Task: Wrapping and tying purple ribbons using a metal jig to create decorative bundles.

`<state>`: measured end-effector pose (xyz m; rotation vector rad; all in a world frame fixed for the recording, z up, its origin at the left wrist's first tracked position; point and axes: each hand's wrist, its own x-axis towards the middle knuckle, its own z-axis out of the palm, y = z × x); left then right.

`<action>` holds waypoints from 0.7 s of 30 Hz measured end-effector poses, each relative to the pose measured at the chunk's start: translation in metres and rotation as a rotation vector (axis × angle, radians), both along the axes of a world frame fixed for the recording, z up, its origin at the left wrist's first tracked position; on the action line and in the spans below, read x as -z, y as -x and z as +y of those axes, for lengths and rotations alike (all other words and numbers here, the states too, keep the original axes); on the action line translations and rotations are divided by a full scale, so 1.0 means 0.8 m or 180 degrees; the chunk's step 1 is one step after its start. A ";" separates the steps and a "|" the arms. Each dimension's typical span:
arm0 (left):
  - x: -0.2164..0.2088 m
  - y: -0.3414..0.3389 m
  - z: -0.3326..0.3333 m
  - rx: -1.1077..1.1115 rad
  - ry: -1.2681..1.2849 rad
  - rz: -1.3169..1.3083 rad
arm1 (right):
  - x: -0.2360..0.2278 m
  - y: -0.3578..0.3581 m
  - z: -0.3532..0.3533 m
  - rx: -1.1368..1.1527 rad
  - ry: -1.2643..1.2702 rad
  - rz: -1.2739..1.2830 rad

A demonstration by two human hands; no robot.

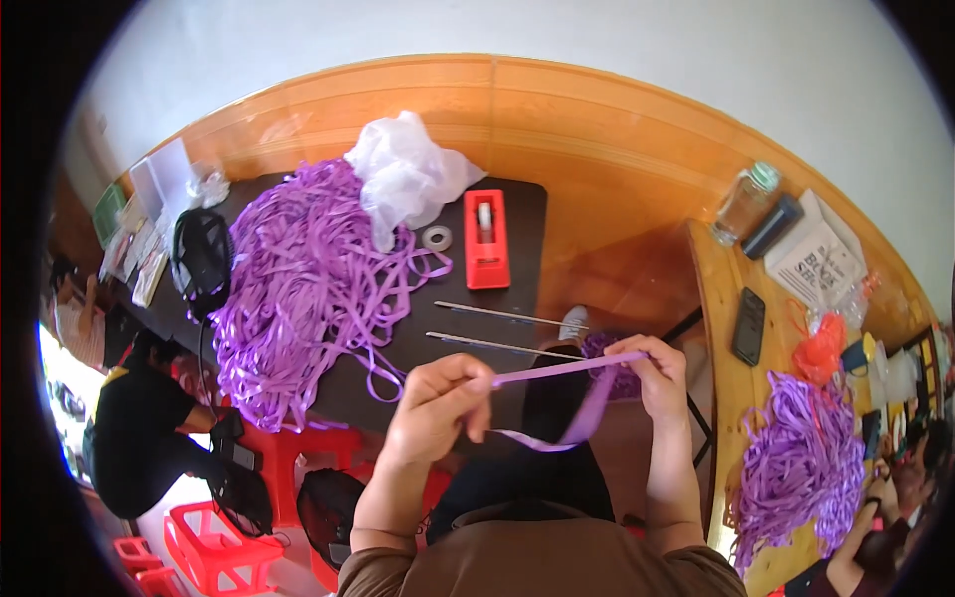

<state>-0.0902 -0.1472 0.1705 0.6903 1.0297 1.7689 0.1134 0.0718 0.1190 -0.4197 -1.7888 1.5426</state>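
A purple ribbon (557, 370) is stretched between my two hands in front of my lap, and its slack loop hangs down below. My left hand (438, 406) is closed, pinching one end between thumb and fingers. The other end is gripped by my right hand (654, 376), thumb against fingers. Just beyond my hands, two thin metal rods (502, 344) stick out from the edge of the dark table (398, 333). A large tangled heap of purple ribbon (298, 289) lies on the table to the left.
A red tape dispenser (486, 239), a tape roll (437, 238) and a white plastic bag (408, 169) sit on the dark table, beside a black fan-like object (202, 261). At right, a wooden table (716, 298) holds more purple ribbon (801, 463), a phone (748, 326) and a jar (744, 204). Red stools (214, 547) stand lower left, near a seated person.
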 end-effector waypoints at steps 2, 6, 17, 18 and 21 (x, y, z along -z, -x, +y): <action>0.010 0.002 -0.001 -0.0005 0.0134 0.0163 | 0.010 -0.005 0.004 0.0245 0.0240 -0.0055; 0.009 -0.007 -0.004 0.0959 -0.0402 0.2973 | 0.014 -0.014 0.004 0.0171 0.0881 0.0272; 0.044 -0.104 0.087 0.0132 -0.0098 0.1770 | -0.054 -0.001 -0.046 0.0841 -0.2996 -0.1016; 0.047 -0.107 0.090 0.0224 0.0061 0.1553 | -0.055 -0.003 -0.047 0.0852 -0.2993 -0.1032; 0.055 -0.111 0.094 0.0357 0.0189 0.1186 | -0.055 -0.008 -0.046 0.1049 -0.3147 -0.1210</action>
